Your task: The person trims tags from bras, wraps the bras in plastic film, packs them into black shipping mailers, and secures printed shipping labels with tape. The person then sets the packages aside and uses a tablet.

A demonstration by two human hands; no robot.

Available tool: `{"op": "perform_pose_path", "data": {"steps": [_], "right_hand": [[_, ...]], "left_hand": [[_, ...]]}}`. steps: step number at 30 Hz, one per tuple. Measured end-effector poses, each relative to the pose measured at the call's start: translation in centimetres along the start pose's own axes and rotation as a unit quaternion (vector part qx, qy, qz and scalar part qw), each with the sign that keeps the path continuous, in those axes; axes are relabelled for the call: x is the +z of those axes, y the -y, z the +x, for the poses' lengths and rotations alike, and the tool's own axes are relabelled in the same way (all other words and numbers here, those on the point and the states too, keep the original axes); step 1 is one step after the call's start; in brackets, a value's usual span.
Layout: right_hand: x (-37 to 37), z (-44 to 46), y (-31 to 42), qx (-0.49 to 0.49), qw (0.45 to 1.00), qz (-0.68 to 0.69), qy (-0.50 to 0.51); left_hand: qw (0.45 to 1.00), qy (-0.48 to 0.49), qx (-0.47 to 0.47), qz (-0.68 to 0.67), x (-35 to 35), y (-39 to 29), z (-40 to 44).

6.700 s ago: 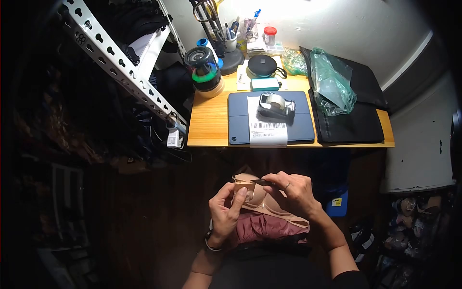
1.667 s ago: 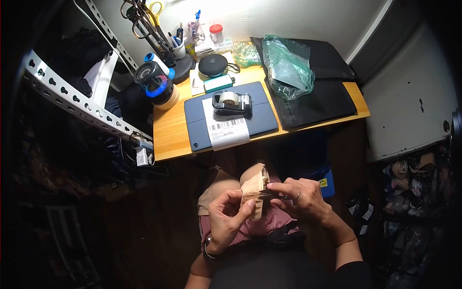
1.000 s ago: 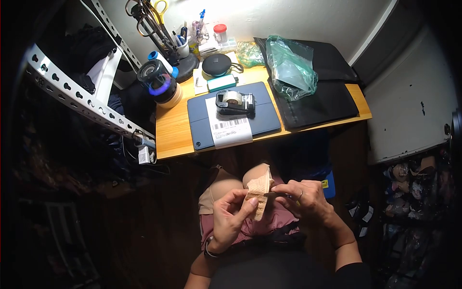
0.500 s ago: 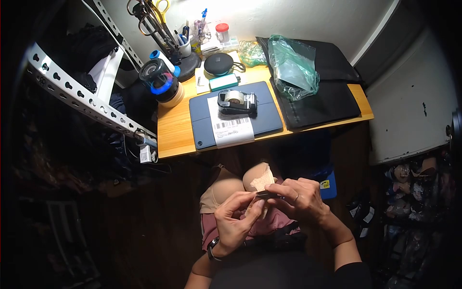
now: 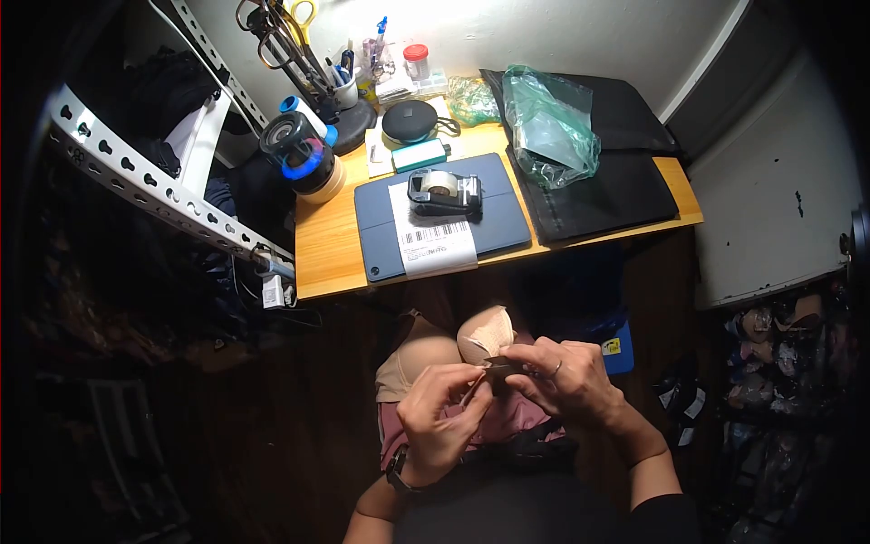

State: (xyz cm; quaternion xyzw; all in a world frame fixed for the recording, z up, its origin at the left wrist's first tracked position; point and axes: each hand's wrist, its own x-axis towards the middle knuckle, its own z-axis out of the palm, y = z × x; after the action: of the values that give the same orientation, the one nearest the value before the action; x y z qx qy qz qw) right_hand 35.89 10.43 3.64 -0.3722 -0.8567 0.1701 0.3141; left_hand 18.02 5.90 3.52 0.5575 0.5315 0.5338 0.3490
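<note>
A beige bra with moulded cups lies across my lap over pink cloth. My left hand pinches a narrow edge of the bra between thumb and fingers. In my right hand is a small dark bladed tool resembling thread snips, its tip touching or very near the left fingertips. Fingers cover most of this tool and the pinched edge. A pale textured patch of the bra shows just above the hands.
Ahead stands a wooden desk bearing a dark blue tablet case, a tape dispenser, a black folder and a green plastic bag. A white metal shelf borders the left; wrapped garments fill the right.
My left hand has turned slightly and shifted a little left, bringing the pinched edge with it. More of the pale patch shows. The bladed tool stays at the left fingertips.
</note>
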Motion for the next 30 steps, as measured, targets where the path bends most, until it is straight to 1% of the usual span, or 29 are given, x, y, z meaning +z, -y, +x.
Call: {"op": "perform_pose_path", "data": {"steps": [2, 3, 5, 6, 8, 10, 12, 14, 15, 16, 17, 18, 19, 20, 21, 22, 24, 25, 26, 28, 29, 30], "right_hand": [[-0.2, 0.1, 0.1, 0.004, 1.0, 0.001, 0.006], [-0.4, 0.2, 0.2, 0.006, 1.0, -0.002, 0.014], [-0.5, 0.3, 0.2, 0.008, 1.0, -0.006, 0.02], [-0.5, 0.3, 0.2, 0.011, 1.0, -0.001, 0.019], [-0.5, 0.2, 0.2, 0.015, 1.0, 0.004, 0.018], [-0.6, 0.1, 0.1, 0.024, 0.999, 0.001, 0.044], [-0.8, 0.0, 0.1, 0.025, 0.999, 0.007, 0.04], [-0.7, -0.1, 0.1, 0.025, 0.999, 0.015, 0.038], [-0.4, -0.2, 0.1, 0.053, 0.997, 0.053, -0.002], [-0.3, -0.2, 0.1, 0.081, 0.992, 0.09, -0.042], [-0.4, 0.1, 0.3, 0.072, 0.987, 0.131, -0.058], [0.0, 0.0, 0.3, 0.07, 0.987, 0.132, -0.057], [0.7, -0.3, 0.0, 0.032, 0.991, 0.122, -0.049], [1.3, -0.6, -0.2, -0.005, 0.993, 0.111, -0.042], [1.7, -0.9, -0.3, -0.027, 0.995, 0.088, -0.028], [1.9, -0.8, -0.7, -0.026, 0.995, 0.088, -0.029], [2.1, -0.6, -1.2, 0.001, 0.976, 0.203, -0.076], [2.0, -0.6, -1.1, 0.074, 0.953, 0.288, -0.06], [2.4, -0.8, -1.0, 0.146, 0.93, 0.336, -0.031], [2.3, -0.8, -0.2, 0.269, 0.87, 0.413, -0.022], [2.5, -0.8, -0.4, 0.269, 0.87, 0.414, -0.021], [2.8, -0.8, -0.7, 0.263, 0.875, 0.401, -0.061]], "left_hand": [[0.983, 0.018, 0.12, 0.14, -0.6, -0.2, 0.3], [0.983, 0.018, 0.12, 0.139, -0.7, -0.2, 0.4], [0.95, 0.001, 0.229, 0.215, -0.8, 0.1, 0.7], [0.949, 0.002, 0.229, 0.215, -1.0, 0.3, 0.7], [0.92, 0.025, 0.286, 0.265, -1.5, 0.6, 0.5], [0.921, 0.031, 0.291, 0.258, -1.6, 1.0, 0.4], [0.921, 0.037, 0.297, 0.251, -1.6, 1.3, 0.5], [0.928, 0.019, 0.293, 0.228, -1.4, 1.4, 0.5], [0.928, 0.018, 0.293, 0.228, -1.2, 1.4, 0.6], [0.95, 0.004, 0.253, 0.184, -0.9, 1.3, 0.7], [0.967, -0.01, 0.212, 0.139, -0.5, 1.2, 0.7], [0.995, -0.019, 0.095, 0.029, 0.2, 1.5, 0.5], [0.997, -0.005, -0.002, -0.082, 0.4, 1.3, 0.4], [0.977, 0.012, -0.099, -0.191, 0.5, 1.2, 0.4], [0.975, 0.054, -0.108, -0.188, 0.0, 1.1, 0.6], [0.975, 0.055, -0.108, -0.188, -0.4, 1.4, 0.9], [0.98, 0.085, -0.012, -0.179, -0.7, 2.2, 1.5], [0.985, 0.08, -0.004, -0.155, -0.5, 2.6, 1.7], [0.985, 0.08, -0.003, -0.156, -0.4, 3.0, 1.6], [0.981, 0.099, -0.049, -0.16, -0.2, 3.6, 1.2], [0.982, 0.084, -0.072, -0.154, -0.1, 3.6, 1.1], [0.982, 0.083, -0.072, -0.153, 0.0, 3.3, 1.1]]}}
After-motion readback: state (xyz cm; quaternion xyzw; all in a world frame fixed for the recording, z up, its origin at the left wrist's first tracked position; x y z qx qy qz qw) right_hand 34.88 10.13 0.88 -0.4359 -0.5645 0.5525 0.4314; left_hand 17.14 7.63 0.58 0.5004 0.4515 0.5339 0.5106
